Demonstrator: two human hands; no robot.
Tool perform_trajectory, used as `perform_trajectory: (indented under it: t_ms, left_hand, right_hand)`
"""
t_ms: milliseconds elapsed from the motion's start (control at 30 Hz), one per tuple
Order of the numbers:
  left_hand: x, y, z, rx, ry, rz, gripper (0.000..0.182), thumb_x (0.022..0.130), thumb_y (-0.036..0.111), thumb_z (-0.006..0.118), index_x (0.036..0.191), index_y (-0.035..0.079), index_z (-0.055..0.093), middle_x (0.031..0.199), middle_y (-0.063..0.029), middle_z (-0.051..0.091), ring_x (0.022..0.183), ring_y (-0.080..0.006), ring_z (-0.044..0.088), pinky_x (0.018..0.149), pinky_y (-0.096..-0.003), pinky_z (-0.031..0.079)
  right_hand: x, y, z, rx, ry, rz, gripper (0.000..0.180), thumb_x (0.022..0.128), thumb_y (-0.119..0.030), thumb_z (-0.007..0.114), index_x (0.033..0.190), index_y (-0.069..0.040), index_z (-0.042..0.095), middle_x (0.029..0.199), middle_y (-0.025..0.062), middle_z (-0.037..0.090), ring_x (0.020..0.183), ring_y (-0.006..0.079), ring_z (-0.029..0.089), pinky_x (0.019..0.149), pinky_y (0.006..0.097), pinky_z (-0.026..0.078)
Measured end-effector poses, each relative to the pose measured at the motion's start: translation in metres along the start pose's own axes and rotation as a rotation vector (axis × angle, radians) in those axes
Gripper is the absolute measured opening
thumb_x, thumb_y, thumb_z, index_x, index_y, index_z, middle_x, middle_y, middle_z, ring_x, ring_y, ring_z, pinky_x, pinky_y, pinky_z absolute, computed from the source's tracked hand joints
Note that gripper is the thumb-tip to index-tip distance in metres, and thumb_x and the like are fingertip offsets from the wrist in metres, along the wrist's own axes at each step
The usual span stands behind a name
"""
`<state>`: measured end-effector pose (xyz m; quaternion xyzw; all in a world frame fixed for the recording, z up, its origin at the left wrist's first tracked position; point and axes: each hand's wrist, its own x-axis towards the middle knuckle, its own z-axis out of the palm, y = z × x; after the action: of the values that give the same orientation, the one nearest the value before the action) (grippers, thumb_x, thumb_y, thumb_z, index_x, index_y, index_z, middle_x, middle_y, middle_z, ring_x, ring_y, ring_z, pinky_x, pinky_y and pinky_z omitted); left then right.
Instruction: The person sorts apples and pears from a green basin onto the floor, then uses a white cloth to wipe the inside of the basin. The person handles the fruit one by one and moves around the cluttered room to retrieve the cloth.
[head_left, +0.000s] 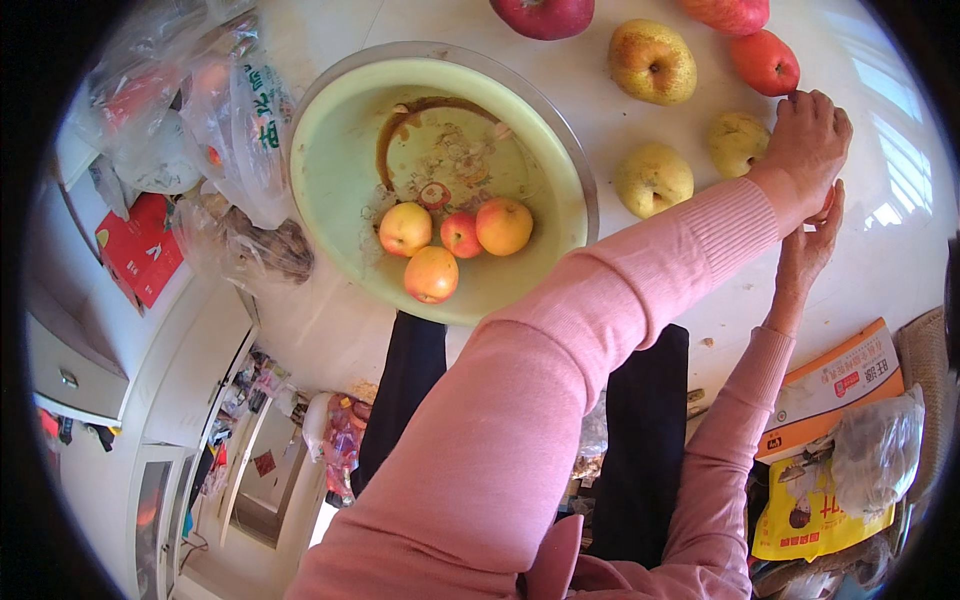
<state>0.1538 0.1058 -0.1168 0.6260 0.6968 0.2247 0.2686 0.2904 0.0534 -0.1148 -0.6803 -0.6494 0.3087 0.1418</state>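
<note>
My left hand (810, 146) reaches across to the right of the white surface, fingers curled, beside a small red apple (765, 61) and a yellow pear (737, 142). Whether it grips something is hidden. Just below it, my right hand (814, 240) has its fingers around a reddish fruit (828, 204), mostly covered by both hands. A pale green basin (330, 172) holds water and several red-and-yellow apples (431, 274). More yellow pears (654, 180) stand between the basin and my hands. A dark red apple (544, 13) sits at the top edge.
Clear plastic bags (232, 135) crowd the left side, near a red box (142, 247). An orange-and-white carton (832, 382), a yellow packet (817, 517) and a plastic bag (877, 450) lie at the lower right. White cabinets (199, 360) stand at the lower left.
</note>
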Motion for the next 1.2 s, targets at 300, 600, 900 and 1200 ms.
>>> perform_trajectory:
  t_ms: [300,600,900,1200]
  left_hand:
    - [0.003,0.000,0.010,0.120,-0.059,-0.050,0.067,0.076,0.029,0.073,0.130,-0.004,0.050,0.125,-0.0228,0.053,0.118,-0.0348,0.050,0.096,-0.0444,0.046]
    - [-0.078,0.003,-0.095,-0.126,0.030,0.076,0.054,0.082,0.025,0.066,0.125,-0.006,0.056,0.132,-0.0231,0.053,0.122,-0.0379,0.048,0.093,-0.0482,0.043]
    - [-0.310,-0.215,-0.240,0.202,0.056,-0.530,0.053,0.084,0.022,0.072,0.125,-0.005,0.051,0.124,-0.0242,0.056,0.108,-0.0412,0.056,0.093,-0.0491,0.046]
    - [-0.387,-0.221,-0.225,-0.170,-0.026,-0.771,0.060,0.083,0.019,0.073,0.133,0.000,0.045,0.114,-0.0233,0.052,0.108,-0.0433,0.053,0.092,-0.0469,0.046]
  right_hand:
    - [0.004,0.005,-0.003,0.049,0.001,0.048,0.066,0.094,-0.025,0.068,0.149,-0.002,0.039,0.145,0.0183,0.049,0.126,0.0260,0.053,0.104,0.0372,0.043]
    - [0.003,-0.003,-0.011,0.024,-0.059,-0.043,0.068,0.096,-0.036,0.064,0.149,-0.002,0.039,0.146,0.0167,0.048,0.128,0.0244,0.052,0.105,0.0363,0.042]
    - [-0.017,-0.046,-0.008,-0.066,0.154,0.178,0.069,0.099,-0.040,0.058,0.153,-0.004,0.033,0.152,0.0208,0.038,0.136,0.0310,0.045,0.111,0.0405,0.037]
    - [-0.134,-0.129,0.054,0.379,-0.275,-0.006,0.067,0.104,-0.045,0.039,0.153,-0.001,0.025,0.154,0.0218,0.033,0.142,0.0315,0.035,0.113,0.0476,0.030]
